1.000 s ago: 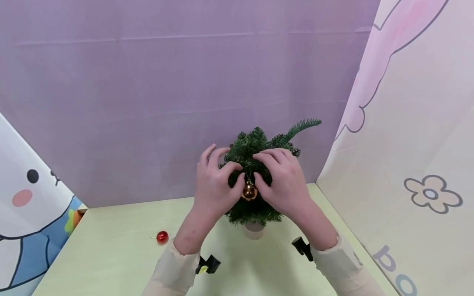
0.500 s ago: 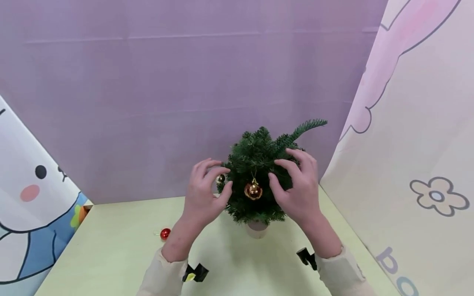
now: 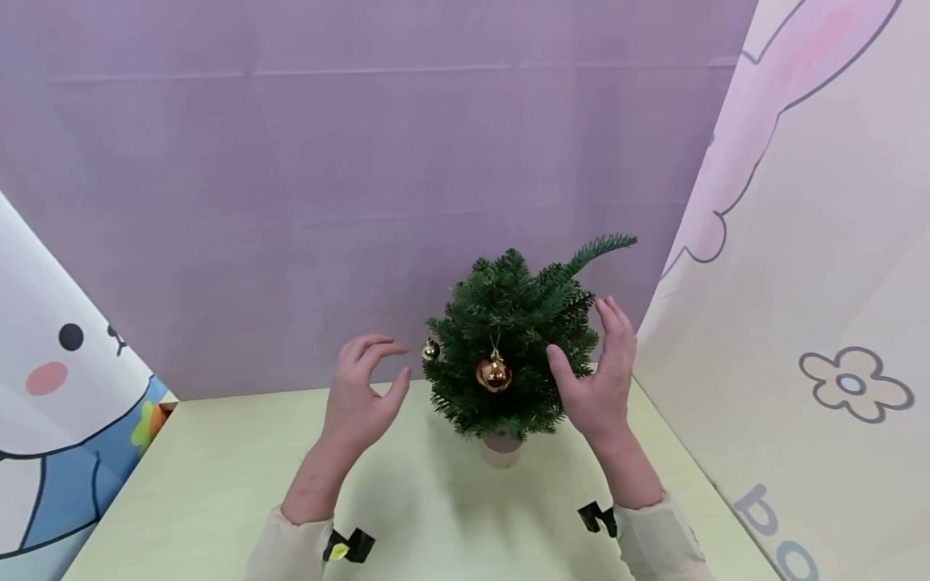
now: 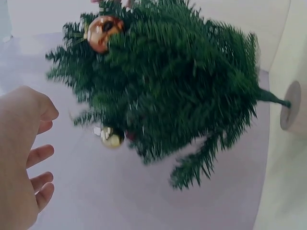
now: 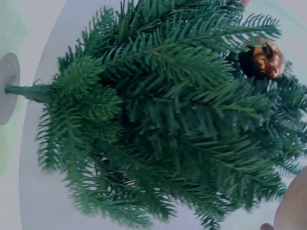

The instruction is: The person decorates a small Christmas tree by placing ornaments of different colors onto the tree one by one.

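A small green Christmas tree [image 3: 508, 323] stands on a pale round base [image 3: 501, 453]. From its front hangs a shiny copper bauble [image 3: 494, 373] on a loop of string. A smaller gold bauble [image 3: 431, 349] hangs on its left side, seen also in the left wrist view as a gold ball [image 4: 112, 137]. My left hand [image 3: 363, 395] is apart from the tree, to its left, fingers loosely bent around nothing. My right hand [image 3: 599, 387] is by the tree's right side, thumb and fingers spread, holding nothing; whether it brushes the needles I cannot tell.
The tree is on a pale yellow-green table [image 3: 218, 484]. Behind rises a purple cloth backdrop [image 3: 327, 202]. Printed panels close in both sides, a cartoon character [image 3: 51, 403] left and a flower drawing [image 3: 852, 385] right. Black mounts [image 3: 356, 546] sit at both wrists.
Both hands have drawn away from the copper bauble, the left going left and the right going right, leaving it hanging. The red bauble on the table is no longer visible near my left arm.
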Tool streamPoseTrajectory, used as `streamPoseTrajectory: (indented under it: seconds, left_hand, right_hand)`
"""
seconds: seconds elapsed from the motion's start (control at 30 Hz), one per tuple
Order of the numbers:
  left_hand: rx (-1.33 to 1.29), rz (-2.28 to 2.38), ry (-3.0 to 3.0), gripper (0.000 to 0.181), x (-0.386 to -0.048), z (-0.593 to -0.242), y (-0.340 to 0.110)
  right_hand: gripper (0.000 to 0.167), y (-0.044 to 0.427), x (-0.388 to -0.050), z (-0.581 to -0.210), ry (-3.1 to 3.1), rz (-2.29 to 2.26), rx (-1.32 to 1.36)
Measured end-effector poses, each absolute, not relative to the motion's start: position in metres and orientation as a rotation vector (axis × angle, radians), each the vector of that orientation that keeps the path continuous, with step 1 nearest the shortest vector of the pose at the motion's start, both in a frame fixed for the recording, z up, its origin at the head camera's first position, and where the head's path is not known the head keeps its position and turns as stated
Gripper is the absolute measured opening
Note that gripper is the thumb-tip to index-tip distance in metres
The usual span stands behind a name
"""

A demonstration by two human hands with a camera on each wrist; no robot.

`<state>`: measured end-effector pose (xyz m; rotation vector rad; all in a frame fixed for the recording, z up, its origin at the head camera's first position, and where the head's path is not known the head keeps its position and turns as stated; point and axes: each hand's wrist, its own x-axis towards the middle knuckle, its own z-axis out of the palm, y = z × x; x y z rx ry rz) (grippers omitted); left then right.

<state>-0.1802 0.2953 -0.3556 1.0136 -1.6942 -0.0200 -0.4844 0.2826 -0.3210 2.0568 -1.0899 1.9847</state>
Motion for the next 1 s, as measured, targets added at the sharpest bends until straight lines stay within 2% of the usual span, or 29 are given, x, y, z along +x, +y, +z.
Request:
streamPoseTrajectory:
  seconds: [0.3, 0.63, 0.8, 1.0]
  left_hand:
    - [1.162, -0.204, -1.586, 0.023, -0.137, -0.383, 0.3]
    - [1.451, -0.346, -1.446, 0.015, -0.086, -0.438, 0.321]
    - [1.685, -0.46, -1.26, 0.024, -0.074, -0.473, 0.338]
    - [1.934, -0.433, -1.096, 0.029, -0.076, -0.504, 0.355]
  right_hand:
    - [0.081, 0.273, -0.488, -0.333, -1.16, 1.907, 2.271]
    - [0.073, 0.277, -0.487, -0.337, -1.125, 1.914, 2.294]
    - [0.068, 0.277, -0.486, -0.34, -1.073, 1.97, 2.285]
    - [0.07, 0.276, -0.489, -0.339, -1.012, 1.997, 2.29]
